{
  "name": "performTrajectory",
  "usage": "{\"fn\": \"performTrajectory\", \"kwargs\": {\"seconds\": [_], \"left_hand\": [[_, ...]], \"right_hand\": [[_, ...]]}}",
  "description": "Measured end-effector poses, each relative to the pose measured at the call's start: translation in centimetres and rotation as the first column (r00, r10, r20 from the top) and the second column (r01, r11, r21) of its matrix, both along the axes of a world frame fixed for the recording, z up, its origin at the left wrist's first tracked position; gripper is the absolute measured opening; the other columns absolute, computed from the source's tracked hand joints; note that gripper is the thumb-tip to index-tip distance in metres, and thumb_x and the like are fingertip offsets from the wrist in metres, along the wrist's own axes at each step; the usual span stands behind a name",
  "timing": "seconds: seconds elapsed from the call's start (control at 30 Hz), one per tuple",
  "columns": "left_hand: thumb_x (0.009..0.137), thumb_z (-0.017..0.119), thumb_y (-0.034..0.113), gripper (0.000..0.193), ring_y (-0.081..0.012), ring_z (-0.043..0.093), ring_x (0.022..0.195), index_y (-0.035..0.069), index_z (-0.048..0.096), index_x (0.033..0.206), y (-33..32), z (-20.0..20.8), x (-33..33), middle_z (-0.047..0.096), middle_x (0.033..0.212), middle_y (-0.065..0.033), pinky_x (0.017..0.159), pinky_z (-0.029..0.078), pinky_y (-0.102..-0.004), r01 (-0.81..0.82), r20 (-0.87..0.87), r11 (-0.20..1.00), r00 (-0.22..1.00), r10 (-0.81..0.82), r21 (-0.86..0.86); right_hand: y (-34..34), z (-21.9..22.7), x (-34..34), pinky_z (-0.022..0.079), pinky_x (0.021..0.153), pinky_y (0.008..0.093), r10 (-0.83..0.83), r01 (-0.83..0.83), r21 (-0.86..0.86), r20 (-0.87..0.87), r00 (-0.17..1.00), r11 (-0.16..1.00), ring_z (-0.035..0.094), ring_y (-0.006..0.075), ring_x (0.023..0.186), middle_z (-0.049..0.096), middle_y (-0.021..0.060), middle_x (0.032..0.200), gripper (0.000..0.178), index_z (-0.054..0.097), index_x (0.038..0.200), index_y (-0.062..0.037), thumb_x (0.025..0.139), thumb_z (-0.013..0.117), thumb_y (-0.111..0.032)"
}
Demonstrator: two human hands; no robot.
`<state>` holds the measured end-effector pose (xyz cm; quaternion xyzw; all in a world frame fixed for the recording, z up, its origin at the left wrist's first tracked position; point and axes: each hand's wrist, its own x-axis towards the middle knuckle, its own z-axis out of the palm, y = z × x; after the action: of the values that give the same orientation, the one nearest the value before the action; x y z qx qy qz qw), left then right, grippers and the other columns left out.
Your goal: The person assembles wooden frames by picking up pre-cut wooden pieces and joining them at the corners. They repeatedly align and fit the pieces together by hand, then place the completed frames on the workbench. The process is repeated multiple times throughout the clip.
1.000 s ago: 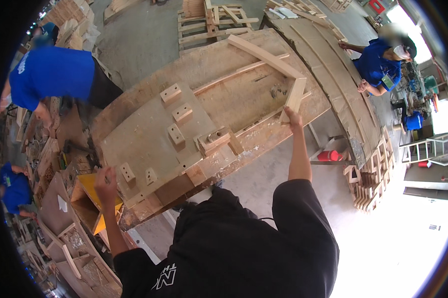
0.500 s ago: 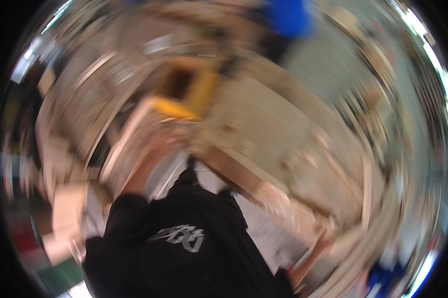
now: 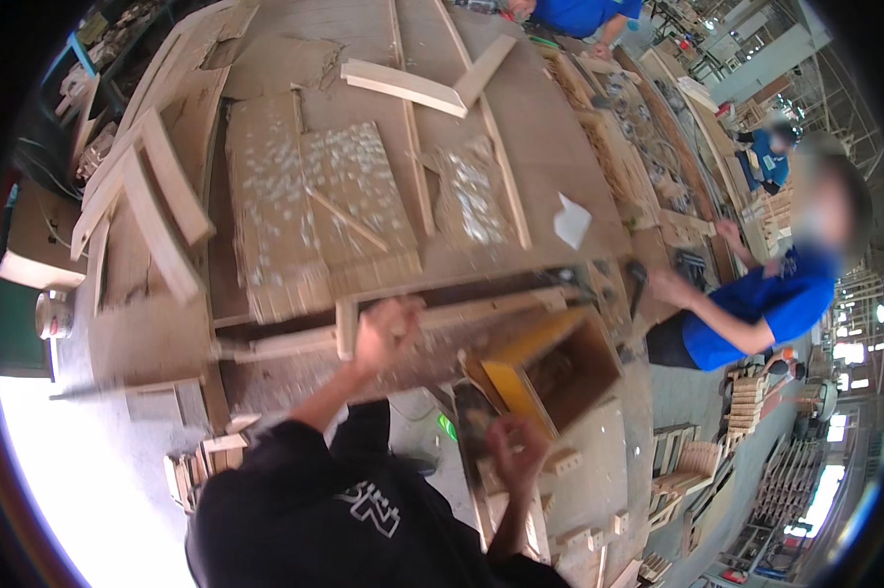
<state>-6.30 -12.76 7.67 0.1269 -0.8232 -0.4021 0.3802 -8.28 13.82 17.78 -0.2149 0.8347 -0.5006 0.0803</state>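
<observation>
My left hand [image 3: 388,331] is curled, just beside a short upright wooden piece [image 3: 346,328] on a long pale wooden strip [image 3: 427,323] at the bench's near edge. Whether anything is inside its fingers is hidden. My right hand [image 3: 517,449], blurred and bent at the fingers, is close to the near corner of a yellow-edged wooden box [image 3: 513,374]. Its grip cannot be made out. Small drilled wooden blocks [image 3: 563,461] lie on the bench to the right of that hand.
Beyond my hands, cardboard [image 3: 324,196] with whitish spots lies on the bench [image 3: 579,167]. Curved wooden parts [image 3: 158,216] rest at the left, and joined pale bars [image 3: 408,86] at the back. A co-worker in a blue shirt [image 3: 756,309] stands at the right.
My view has swung round from a strongly blurred one. The yellow-edged box, left of centre before, is now right of centre. My right hand now appears closer to it.
</observation>
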Motion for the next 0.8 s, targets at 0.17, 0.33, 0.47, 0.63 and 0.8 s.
{"fn": "performTrajectory", "kwargs": {"seconds": [0.17, 0.33, 0.47, 0.63, 0.8], "left_hand": [[0.076, 0.069, 0.000, 0.022, -0.0249, 0.065, 0.064, 0.005, 0.068, 0.098, -1.3, -2.1, 4.4, 0.066, 0.077, -0.0106, 0.056, 0.052, -0.0352, 0.079, 0.044, 0.964, 0.995, -0.093, 0.256], [0.075, 0.069, -0.004, 0.023, -0.0206, 0.065, 0.061, 0.004, 0.069, 0.096, -2.8, -0.7, 5.4, 0.068, 0.076, -0.0084, 0.056, 0.052, -0.0305, 0.019, 0.076, 0.909, 0.996, -0.056, 0.417], [0.074, 0.069, -0.006, 0.021, -0.0226, 0.065, 0.060, 0.000, 0.068, 0.094, -5.9, 1.0, 5.7, 0.066, 0.073, -0.0110, 0.055, 0.051, -0.0303, -0.070, 0.039, 0.917, 0.998, 0.059, 0.394], [0.076, 0.068, -0.005, 0.016, -0.0229, 0.064, 0.060, 0.000, 0.067, 0.091, -5.6, 3.2, 5.9, 0.066, 0.073, -0.0124, 0.055, 0.050, -0.0295, -0.090, -0.023, 0.898, 0.994, 0.110, 0.430], [0.074, 0.072, -0.001, 0.018, -0.0261, 0.064, 0.066, 0.003, 0.066, 0.091, -7.1, 6.5, 0.8, 0.066, 0.080, -0.0125, 0.058, 0.051, -0.0327, 0.053, -0.144, 0.972, 0.989, -0.020, 0.230]], "right_hand": [[-30.0, 2.9, -20.5, 0.051, 0.070, 0.0385, 0.433, -0.383, 0.202, -0.403, 0.806, 0.901, 0.066, 0.0281, 0.074, 0.067, 0.0137, 0.078, 0.039, 0.065, 0.089, -0.0012, 0.084, 0.072, -0.039], [-51.5, -1.7, -35.3, 0.045, 0.092, 0.0484, 0.555, 0.100, 0.654, -0.703, 0.445, 0.750, 0.064, 0.0361, 0.095, 0.068, 0.0217, 0.096, 0.091, 0.060, 0.115, 0.0031, 0.072, 0.059, -0.078], [-58.5, -3.0, -35.6, 0.048, 0.089, 0.0458, 0.641, -0.012, 0.834, -0.415, 0.646, 0.552, 0.067, 0.0336, 0.096, 0.069, 0.0211, 0.098, 0.097, 0.058, 0.119, 0.0022, 0.067, 0.061, -0.080], [-54.6, 2.4, -35.2, 0.053, 0.078, 0.0432, 0.722, -0.091, 0.856, -0.367, 0.586, 0.509, 0.070, 0.0306, 0.082, 0.070, 0.0207, 0.087, 0.088, 0.066, 0.104, 0.0027, 0.068, 0.063, -0.078], [-39.8, 19.8, -35.4, 0.051, 0.061, 0.0316, 0.488, -0.332, 0.410, -0.368, 0.792, 0.849, 0.064, 0.0164, 0.067, 0.065, 0.0066, 0.075, 0.051, 0.066, 0.096, -0.0009, 0.084, 0.068, -0.050]]}}
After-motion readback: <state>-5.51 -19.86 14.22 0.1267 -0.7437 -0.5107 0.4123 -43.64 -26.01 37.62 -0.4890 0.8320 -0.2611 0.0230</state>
